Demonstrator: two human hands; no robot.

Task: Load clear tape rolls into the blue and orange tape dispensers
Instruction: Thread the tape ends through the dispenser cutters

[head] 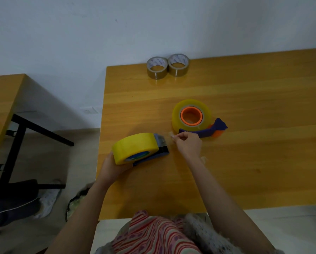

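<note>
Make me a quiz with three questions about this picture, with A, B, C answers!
1. Where are the two brown tape rolls?
A. on the floor
B. in a drawer
C. at the table's far edge, by the wall

2. What colour is the hub inside the roll lying flat?
A. orange
B. green
C. white

3. What is the right hand doing?
A. lying flat
B. pinching the tape end by the blue dispenser
C. holding scissors

Answers:
1 C: they stand side by side at the wall.
2 A: an orange ring shows in its middle.
3 B: its fingertips pinch the tape while the left hand holds the dispenser.
</note>
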